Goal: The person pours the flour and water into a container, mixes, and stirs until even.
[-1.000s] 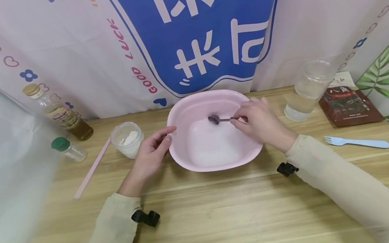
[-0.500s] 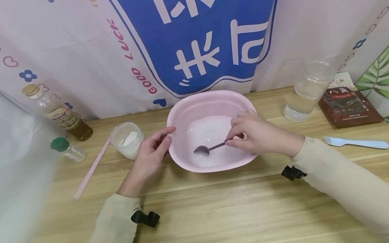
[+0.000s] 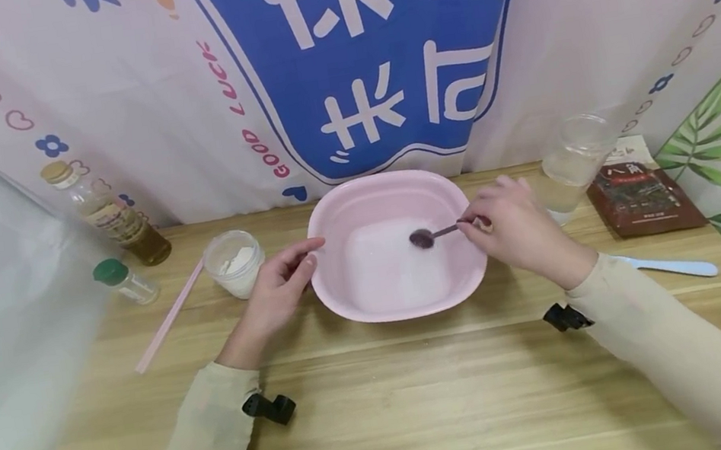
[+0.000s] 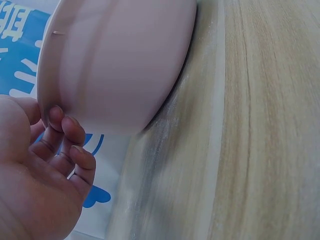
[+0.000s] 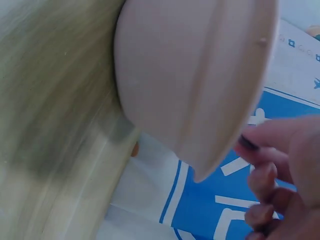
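Note:
A pink oval basin (image 3: 390, 190) stands on the table with cloudy whitish liquid (image 3: 380, 264) at its bottom. My left hand (image 3: 280, 284) holds the basin's left rim between thumb and fingers; the left wrist view shows the curled fingers (image 4: 74, 131) below that rim. Over the right part of the basin, my right hand (image 3: 514, 225) pinches the handle of a dark spoon (image 3: 422, 239). The spoon's bowl appears above the liquid. In the right wrist view only the dark handle end (image 5: 248, 143) shows between the fingertips; the basin wall hides the rest.
Left of the basin are a jar of white powder (image 3: 234, 264), a pink stick (image 3: 169, 316), a green-capped shaker (image 3: 128, 281) and a corked bottle (image 3: 129, 230). To the right stand a clear container of liquid (image 3: 570, 168), a brown packet (image 3: 644, 200) and a partly covered blue fork (image 3: 674, 267).
The spoon has swept from the basin's back to its front left, then up toward the right side with my right hand. My left hand has stayed on the rim.

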`<state>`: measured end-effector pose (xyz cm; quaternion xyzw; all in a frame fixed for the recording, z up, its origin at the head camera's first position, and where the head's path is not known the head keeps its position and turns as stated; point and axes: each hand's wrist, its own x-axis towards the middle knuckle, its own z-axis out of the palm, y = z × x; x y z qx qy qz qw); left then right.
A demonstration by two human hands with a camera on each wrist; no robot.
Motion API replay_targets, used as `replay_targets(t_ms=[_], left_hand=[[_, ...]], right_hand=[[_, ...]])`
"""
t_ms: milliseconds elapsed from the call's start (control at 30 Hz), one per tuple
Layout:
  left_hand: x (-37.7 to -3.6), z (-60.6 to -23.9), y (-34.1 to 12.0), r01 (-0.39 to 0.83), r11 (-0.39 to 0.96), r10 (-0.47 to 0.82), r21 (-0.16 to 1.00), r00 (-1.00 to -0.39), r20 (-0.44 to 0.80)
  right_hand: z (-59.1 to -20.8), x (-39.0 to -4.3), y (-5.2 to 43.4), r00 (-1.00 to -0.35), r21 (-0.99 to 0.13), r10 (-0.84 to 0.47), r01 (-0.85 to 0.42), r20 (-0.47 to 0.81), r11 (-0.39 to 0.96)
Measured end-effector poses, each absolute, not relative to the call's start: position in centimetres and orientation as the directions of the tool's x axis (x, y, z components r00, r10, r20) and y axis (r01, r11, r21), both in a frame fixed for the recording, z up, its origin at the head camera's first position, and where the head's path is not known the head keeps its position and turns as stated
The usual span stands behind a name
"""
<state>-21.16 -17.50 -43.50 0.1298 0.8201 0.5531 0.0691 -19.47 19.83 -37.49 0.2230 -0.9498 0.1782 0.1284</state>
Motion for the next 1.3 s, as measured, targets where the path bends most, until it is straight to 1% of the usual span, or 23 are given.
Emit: replay_targets(t_ms=[100, 200, 333, 433, 533, 700, 767, 833, 933, 1067, 1167, 1300], left_hand=[[-21.2, -43.5, -17.5, 0.134, 0.35, 0.288, 0.927, -0.957, 0.029], [-21.1, -43.5, -17.5, 0.125, 0.353, 0.283, 0.927, -0.959, 0.021], [-21.1, -43.5, -17.4, 0.126, 0.355, 0.285, 0.926, -0.958, 0.021], [-21.1, -43.6, -17.3, 0.132, 0.354, 0.288, 0.926, -0.957, 0.026], [-21.2, -43.6, -17.3, 0.136, 0.346, 0.292, 0.928, -0.956, 0.031], [-21.2, -43.6, -17.3, 0.136, 0.326, 0.287, 0.936, -0.957, 0.039], [-21.1, -43.6, -17.3, 0.132, 0.317, 0.284, 0.939, -0.958, 0.039], [-21.1, -43.6, -17.3, 0.127, 0.31, 0.281, 0.942, -0.959, 0.036], [-21.2, -43.6, -17.4, 0.123, 0.298, 0.281, 0.947, -0.959, 0.036], [-21.2, -43.5, -17.4, 0.125, 0.284, 0.293, 0.951, -0.955, 0.038], [-21.2, -43.6, -17.4, 0.125, 0.282, 0.298, 0.951, -0.954, 0.037], [-21.2, -43.6, -17.4, 0.124, 0.292, 0.296, 0.948, -0.955, 0.033]], right_hand=[[-38.0, -19.9, 19.5, -0.875, -0.258, -0.334, -0.433, 0.351, 0.864], [-38.6, -20.4, 18.6, -0.884, -0.269, -0.327, -0.422, 0.334, 0.865], [-39.0, -20.7, 17.0, -0.887, -0.33, -0.371, -0.449, 0.274, 0.831], [-39.1, -20.5, 15.9, -0.875, -0.367, -0.431, -0.483, 0.219, 0.795], [-39.0, -20.0, 15.3, -0.842, -0.385, -0.507, -0.537, 0.185, 0.751], [-38.8, -19.0, 15.4, -0.745, -0.41, -0.638, -0.653, 0.195, 0.637], [-38.7, -18.7, 15.6, -0.717, -0.426, -0.668, -0.678, 0.2, 0.599], [-38.6, -18.5, 15.8, -0.709, -0.435, -0.676, -0.684, 0.203, 0.586], [-38.5, -18.5, 15.8, -0.736, -0.439, -0.644, -0.658, 0.208, 0.611], [-38.4, -18.9, 15.6, -0.807, -0.413, -0.547, -0.585, 0.22, 0.698], [-38.5, -19.4, 15.5, -0.844, -0.366, -0.477, -0.537, 0.247, 0.76], [-38.9, -20.1, 15.8, -0.869, -0.299, -0.403, -0.482, 0.288, 0.824]])
